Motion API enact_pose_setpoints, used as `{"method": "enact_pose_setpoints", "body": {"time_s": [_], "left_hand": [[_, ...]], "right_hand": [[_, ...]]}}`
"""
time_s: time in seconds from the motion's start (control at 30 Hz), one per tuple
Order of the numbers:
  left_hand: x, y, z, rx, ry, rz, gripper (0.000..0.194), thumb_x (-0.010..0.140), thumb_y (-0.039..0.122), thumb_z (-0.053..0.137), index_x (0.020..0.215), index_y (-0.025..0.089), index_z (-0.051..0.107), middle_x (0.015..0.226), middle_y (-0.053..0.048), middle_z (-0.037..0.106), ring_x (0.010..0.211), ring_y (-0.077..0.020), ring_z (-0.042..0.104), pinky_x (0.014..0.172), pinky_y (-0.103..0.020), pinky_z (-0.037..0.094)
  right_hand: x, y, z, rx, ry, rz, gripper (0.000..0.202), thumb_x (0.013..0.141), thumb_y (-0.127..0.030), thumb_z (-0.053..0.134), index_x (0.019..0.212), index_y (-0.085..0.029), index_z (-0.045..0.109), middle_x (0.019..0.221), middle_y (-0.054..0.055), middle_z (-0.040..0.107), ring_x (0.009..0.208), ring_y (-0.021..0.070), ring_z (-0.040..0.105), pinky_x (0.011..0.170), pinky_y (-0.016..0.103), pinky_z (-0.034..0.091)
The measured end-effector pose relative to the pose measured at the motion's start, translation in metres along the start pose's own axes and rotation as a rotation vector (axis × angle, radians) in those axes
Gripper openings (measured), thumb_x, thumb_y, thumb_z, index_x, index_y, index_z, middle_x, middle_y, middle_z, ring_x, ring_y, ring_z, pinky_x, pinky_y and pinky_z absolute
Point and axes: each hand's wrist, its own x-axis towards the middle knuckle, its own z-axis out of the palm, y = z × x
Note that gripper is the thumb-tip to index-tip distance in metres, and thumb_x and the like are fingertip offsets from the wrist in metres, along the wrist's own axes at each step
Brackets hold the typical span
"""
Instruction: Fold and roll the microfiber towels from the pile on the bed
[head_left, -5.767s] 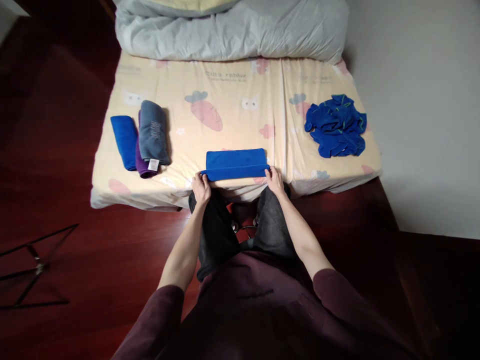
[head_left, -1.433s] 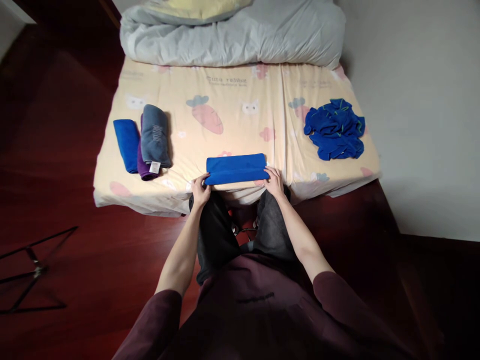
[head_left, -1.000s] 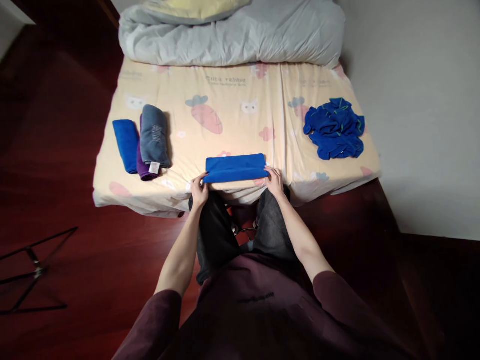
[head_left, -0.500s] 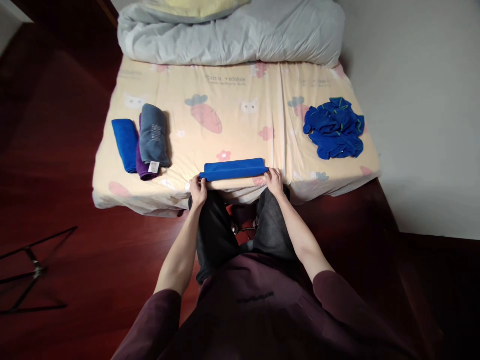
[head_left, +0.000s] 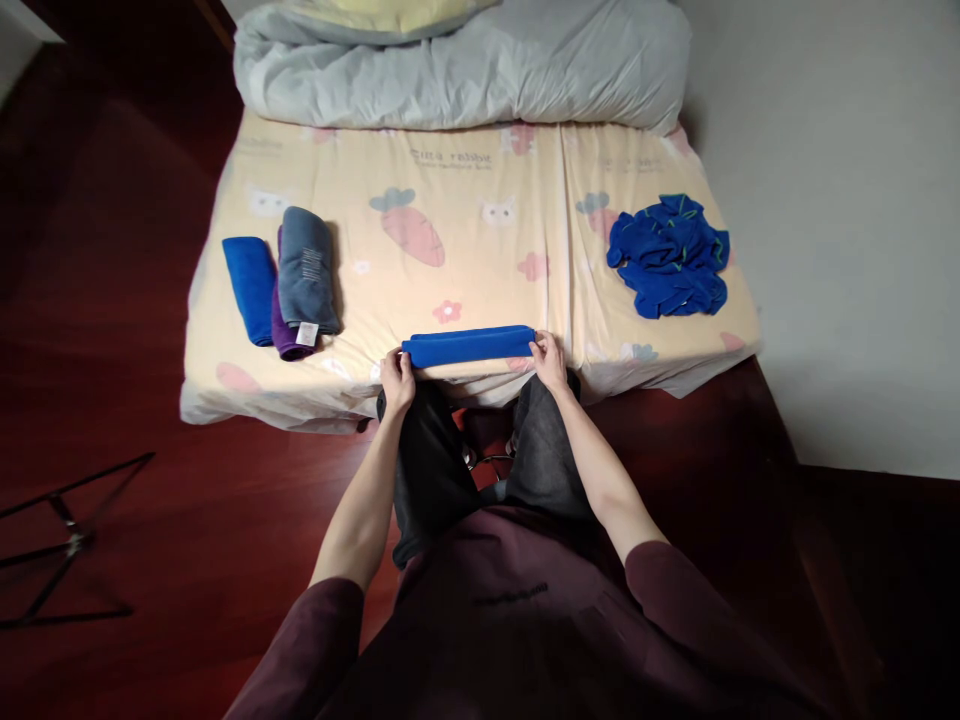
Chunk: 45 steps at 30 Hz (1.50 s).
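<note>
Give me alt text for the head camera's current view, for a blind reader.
A person's left hand and right hand hold opposite ends of a narrow folded blue cloth near the edge of a bed. To the left lie a blue bundle, a purple bundle and a grey bundle; to the right, a crumpled blue heap.

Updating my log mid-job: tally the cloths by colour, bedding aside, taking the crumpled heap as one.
Blue: 3 (rolled strip between left hand and right hand, folded cloth, crumpled heap)
Purple: 1 (purple cloth, partly under the grey)
Grey: 1 (grey cloth)
Total: 5
</note>
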Motion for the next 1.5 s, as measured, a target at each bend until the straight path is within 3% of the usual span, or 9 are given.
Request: {"method": "enact_pose_setpoints", "body": {"time_s": [0.27, 0.67, 0.9, 1.07, 1.33, 1.5], "left_hand": [[-0.001, 0.007, -0.001, -0.138, -0.014, -0.045, 0.032, 0.106, 0.048, 0.053, 0.118, 0.02, 0.06, 0.09, -0.003, 0.066, 0.089, -0.0186, 0.065, 0.088, -0.03, 0.05], [-0.002, 0.017, 0.001, -0.084, 0.017, -0.072, 0.023, 0.105, 0.041, 0.053, 0.105, 0.019, 0.06, 0.077, 0.0, 0.06, 0.075, -0.0166, 0.06, 0.077, -0.028, 0.046], [-0.002, 0.021, 0.003, 0.062, 0.04, -0.105, 0.022, 0.103, 0.042, 0.055, 0.101, 0.021, 0.062, 0.086, -0.005, 0.066, 0.089, -0.023, 0.064, 0.093, -0.037, 0.05], [-0.005, 0.026, 0.001, 0.175, 0.055, -0.116, 0.023, 0.103, 0.043, 0.055, 0.098, 0.023, 0.065, 0.089, -0.008, 0.069, 0.1, -0.0282, 0.064, 0.108, -0.046, 0.044], [-0.012, 0.03, -0.003, 0.237, 0.065, -0.145, 0.027, 0.104, 0.047, 0.053, 0.1, 0.024, 0.066, 0.096, -0.011, 0.073, 0.116, -0.0321, 0.06, 0.113, -0.05, 0.039], [-0.017, 0.031, -0.005, 0.265, 0.057, -0.135, 0.029, 0.104, 0.048, 0.051, 0.102, 0.024, 0.066, 0.102, -0.013, 0.075, 0.116, -0.0324, 0.06, 0.112, -0.049, 0.041]], "right_hand": [[-0.002, -0.002, 0.0, 0.039, 0.018, -0.02, 0.02, 0.101, -0.04, 0.055, 0.113, -0.024, 0.058, 0.088, 0.003, 0.07, 0.084, 0.0227, 0.069, 0.089, 0.037, 0.055], [-0.003, -0.011, -0.004, 0.007, -0.01, 0.048, 0.011, 0.096, -0.032, 0.052, 0.104, -0.025, 0.054, 0.078, -0.001, 0.066, 0.076, 0.0214, 0.065, 0.08, 0.033, 0.051], [-0.003, -0.012, -0.006, -0.001, -0.035, 0.063, 0.012, 0.095, -0.031, 0.053, 0.104, -0.024, 0.058, 0.076, -0.001, 0.065, 0.075, 0.021, 0.064, 0.076, 0.031, 0.048], [-0.003, -0.013, -0.006, -0.014, -0.055, 0.051, 0.015, 0.096, -0.031, 0.052, 0.1, -0.024, 0.064, 0.077, 0.0, 0.067, 0.072, 0.0196, 0.064, 0.074, 0.03, 0.048], [-0.002, -0.009, -0.005, -0.014, -0.021, 0.036, 0.027, 0.096, -0.039, 0.053, 0.098, -0.021, 0.074, 0.071, 0.001, 0.062, 0.07, 0.019, 0.06, 0.072, 0.028, 0.048], [-0.003, -0.002, -0.003, 0.041, 0.012, 0.024, 0.035, 0.094, -0.044, 0.055, 0.1, -0.019, 0.078, 0.074, 0.003, 0.066, 0.068, 0.0191, 0.06, 0.071, 0.029, 0.048]]}}
